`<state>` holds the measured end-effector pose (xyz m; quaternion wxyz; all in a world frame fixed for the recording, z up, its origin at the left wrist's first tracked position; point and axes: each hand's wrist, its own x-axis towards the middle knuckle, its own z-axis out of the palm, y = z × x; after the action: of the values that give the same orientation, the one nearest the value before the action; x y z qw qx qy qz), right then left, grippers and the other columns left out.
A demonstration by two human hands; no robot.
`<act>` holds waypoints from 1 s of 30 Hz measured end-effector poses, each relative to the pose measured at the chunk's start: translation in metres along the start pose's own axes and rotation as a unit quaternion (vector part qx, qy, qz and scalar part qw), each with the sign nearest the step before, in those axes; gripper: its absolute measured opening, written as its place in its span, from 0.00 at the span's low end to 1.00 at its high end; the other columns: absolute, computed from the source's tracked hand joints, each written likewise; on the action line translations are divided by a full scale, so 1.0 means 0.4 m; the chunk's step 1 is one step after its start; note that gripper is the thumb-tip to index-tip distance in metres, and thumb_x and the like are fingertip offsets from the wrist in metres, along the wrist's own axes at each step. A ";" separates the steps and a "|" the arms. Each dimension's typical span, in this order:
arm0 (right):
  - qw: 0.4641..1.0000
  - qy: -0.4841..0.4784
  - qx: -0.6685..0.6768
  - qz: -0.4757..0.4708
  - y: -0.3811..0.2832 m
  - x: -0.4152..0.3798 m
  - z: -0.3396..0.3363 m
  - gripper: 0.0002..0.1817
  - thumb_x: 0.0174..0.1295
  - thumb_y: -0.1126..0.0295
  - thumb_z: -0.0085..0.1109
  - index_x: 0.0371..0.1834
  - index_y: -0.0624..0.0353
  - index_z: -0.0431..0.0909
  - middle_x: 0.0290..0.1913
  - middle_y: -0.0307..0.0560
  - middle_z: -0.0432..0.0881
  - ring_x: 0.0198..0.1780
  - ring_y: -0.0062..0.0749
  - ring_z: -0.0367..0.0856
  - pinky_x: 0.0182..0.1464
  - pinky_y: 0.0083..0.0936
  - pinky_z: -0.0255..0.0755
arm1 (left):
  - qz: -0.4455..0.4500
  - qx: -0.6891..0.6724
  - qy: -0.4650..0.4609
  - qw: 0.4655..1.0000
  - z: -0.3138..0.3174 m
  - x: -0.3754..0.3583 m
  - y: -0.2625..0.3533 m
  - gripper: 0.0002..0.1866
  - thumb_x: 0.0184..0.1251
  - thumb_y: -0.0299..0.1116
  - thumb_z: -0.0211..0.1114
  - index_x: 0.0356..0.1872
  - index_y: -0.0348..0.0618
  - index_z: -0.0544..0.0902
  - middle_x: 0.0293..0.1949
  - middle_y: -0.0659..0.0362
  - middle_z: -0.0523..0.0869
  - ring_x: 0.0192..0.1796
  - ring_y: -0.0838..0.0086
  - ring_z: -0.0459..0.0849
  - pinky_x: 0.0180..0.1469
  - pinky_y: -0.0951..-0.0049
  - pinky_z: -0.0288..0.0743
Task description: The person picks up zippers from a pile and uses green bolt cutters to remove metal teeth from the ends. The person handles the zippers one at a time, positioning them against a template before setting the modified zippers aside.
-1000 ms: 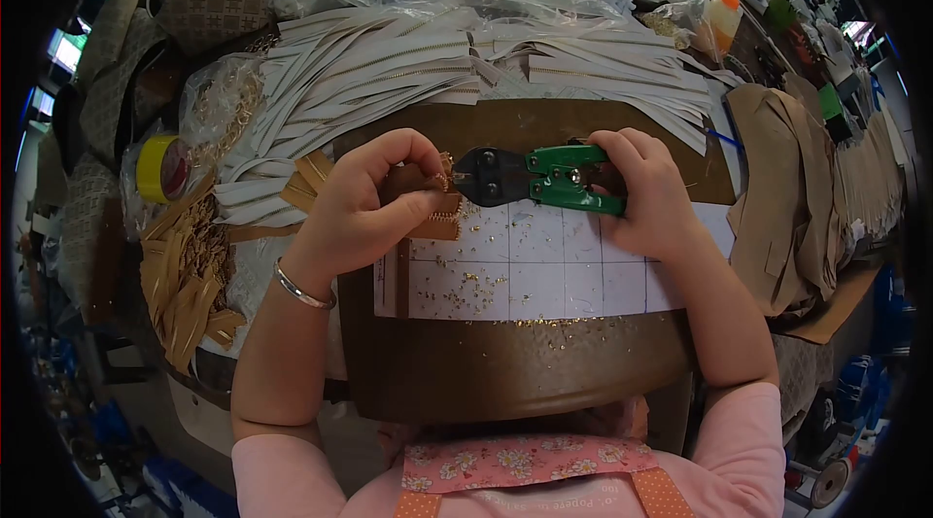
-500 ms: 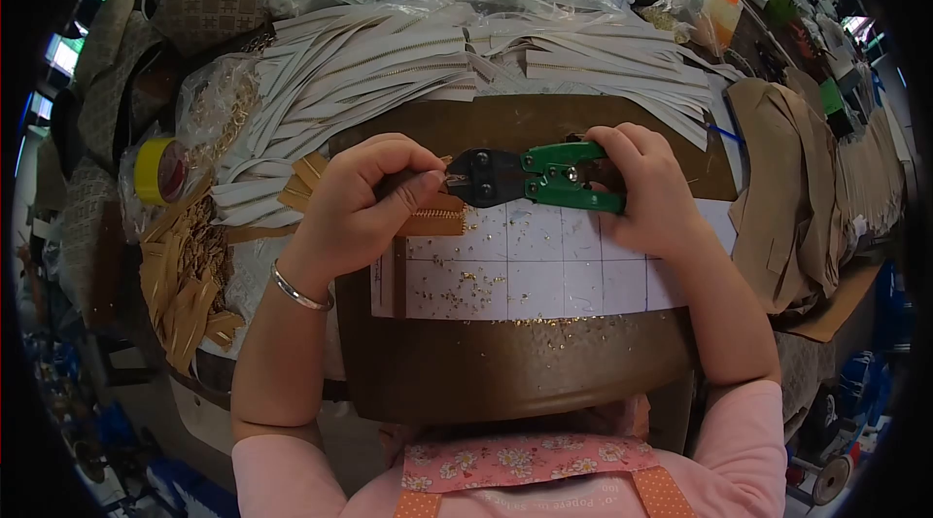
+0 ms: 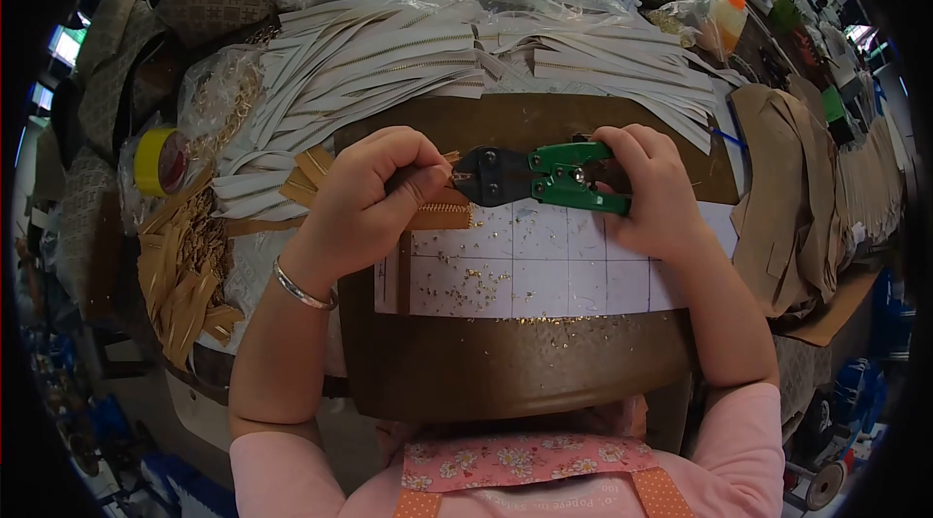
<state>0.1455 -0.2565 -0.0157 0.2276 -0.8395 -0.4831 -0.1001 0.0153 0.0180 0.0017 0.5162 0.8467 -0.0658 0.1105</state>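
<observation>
My left hand (image 3: 374, 197) pinches a tan zipper strip (image 3: 442, 215) with brass teeth, holding it just above a white gridded sheet (image 3: 544, 270). My right hand (image 3: 651, 192) grips the green handles of a pair of cutting pliers (image 3: 530, 175). The pliers' black jaws meet the end of the zipper strip right beside my left fingertips. Small brass bits lie scattered over the gridded sheet and on the brown board (image 3: 515, 362) beneath it.
A big pile of white zipper strips (image 3: 466, 56) fans across the back of the table under clear plastic bags. Tan zipper pieces (image 3: 180, 280) and a yellow tape roll (image 3: 160, 160) lie left. An orange-capped glue bottle (image 3: 729, 17) stands at the back right, and tan fabric pieces (image 3: 787, 178) sit right.
My left hand has turned the zipper strip and lowered it slightly, so its brass teeth now lie flat along the sheet's top edge. The pliers stay at the strip's end.
</observation>
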 end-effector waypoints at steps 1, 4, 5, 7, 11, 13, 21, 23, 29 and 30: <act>1.000 -0.005 -0.001 0.002 0.000 0.000 0.000 0.28 0.43 0.74 0.66 0.53 0.56 0.74 0.41 0.47 0.77 0.47 0.47 0.77 0.54 0.40 0.67 | 0.000 0.000 0.000 1.000 0.000 0.000 -0.001 0.04 0.68 0.25 0.64 0.34 0.34 0.80 0.31 0.59 0.80 0.33 0.75 0.76 0.38 0.75 0.71; 1.000 -0.002 -0.008 -0.003 -0.002 0.000 0.000 0.28 0.44 0.73 0.66 0.53 0.56 0.74 0.42 0.47 0.77 0.47 0.47 0.77 0.55 0.40 0.67 | 0.015 0.020 0.000 1.000 0.000 0.000 -0.001 0.04 0.67 0.25 0.64 0.34 0.34 0.80 0.31 0.58 0.80 0.33 0.74 0.76 0.37 0.75 0.72; 1.000 -0.002 -0.008 -0.003 -0.002 0.000 -0.001 0.28 0.44 0.73 0.66 0.53 0.56 0.74 0.42 0.47 0.77 0.47 0.47 0.77 0.55 0.40 0.67 | 0.016 0.038 -0.004 0.999 -0.001 -0.001 0.002 0.04 0.66 0.24 0.65 0.33 0.34 0.80 0.31 0.58 0.80 0.32 0.73 0.77 0.37 0.74 0.72; 0.999 -0.003 -0.030 -0.012 -0.001 0.001 -0.001 0.28 0.44 0.72 0.67 0.54 0.56 0.73 0.41 0.47 0.77 0.48 0.48 0.76 0.56 0.40 0.67 | 0.017 0.056 -0.009 0.998 -0.003 0.000 0.006 0.04 0.66 0.24 0.65 0.33 0.34 0.80 0.31 0.57 0.80 0.32 0.73 0.77 0.36 0.74 0.72; 0.999 0.010 -0.051 -0.018 -0.009 0.002 -0.004 0.27 0.44 0.72 0.68 0.52 0.56 0.74 0.41 0.47 0.77 0.47 0.47 0.77 0.55 0.41 0.67 | 0.005 0.069 -0.013 0.998 -0.001 -0.002 0.005 0.03 0.64 0.22 0.65 0.32 0.33 0.80 0.31 0.56 0.81 0.31 0.72 0.78 0.35 0.73 0.72; 0.999 -0.031 -0.038 0.009 -0.010 0.001 -0.010 0.24 0.44 0.72 0.68 0.48 0.56 0.75 0.38 0.46 0.78 0.43 0.46 0.78 0.50 0.39 0.70 | 0.007 0.073 -0.013 0.997 -0.001 -0.004 0.006 0.03 0.63 0.22 0.65 0.32 0.33 0.80 0.31 0.56 0.81 0.31 0.72 0.78 0.35 0.73 0.72; 0.998 -0.053 0.039 0.023 0.004 -0.009 0.010 0.19 0.44 0.74 0.66 0.44 0.56 0.76 0.32 0.49 0.79 0.34 0.48 0.80 0.36 0.39 0.75 | 0.013 0.046 -0.055 0.997 -0.011 0.000 0.017 0.03 0.60 0.14 0.61 0.32 0.32 0.79 0.31 0.57 0.80 0.32 0.73 0.80 0.37 0.76 0.75; 0.996 -0.061 0.052 0.027 0.004 -0.010 0.010 0.19 0.44 0.75 0.66 0.44 0.56 0.77 0.32 0.49 0.79 0.34 0.49 0.81 0.37 0.39 0.75 | 0.021 0.029 -0.069 0.997 -0.017 0.002 0.013 0.04 0.60 0.14 0.61 0.32 0.32 0.79 0.31 0.57 0.80 0.32 0.74 0.79 0.36 0.76 0.75; 0.994 -0.059 0.089 -0.018 0.018 -0.006 0.001 0.20 0.44 0.76 0.65 0.44 0.58 0.77 0.34 0.50 0.80 0.35 0.49 0.81 0.38 0.37 0.76 | 0.039 -0.086 -0.129 0.987 -0.032 0.006 -0.006 0.05 0.63 0.14 0.60 0.33 0.34 0.79 0.36 0.61 0.79 0.35 0.77 0.78 0.39 0.78 0.75; 0.994 -0.057 0.088 -0.012 0.018 -0.005 0.000 0.21 0.43 0.76 0.65 0.45 0.58 0.77 0.35 0.50 0.80 0.36 0.49 0.81 0.38 0.37 0.76 | 0.076 -0.089 -0.135 0.984 -0.033 0.008 -0.014 0.05 0.64 0.14 0.59 0.34 0.35 0.80 0.37 0.63 0.79 0.36 0.78 0.78 0.41 0.79 0.75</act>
<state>0.1507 -0.2610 -0.0186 0.2717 -0.8147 -0.5122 -0.0122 0.0181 0.0322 0.0035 0.5661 0.7970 -0.2086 0.0274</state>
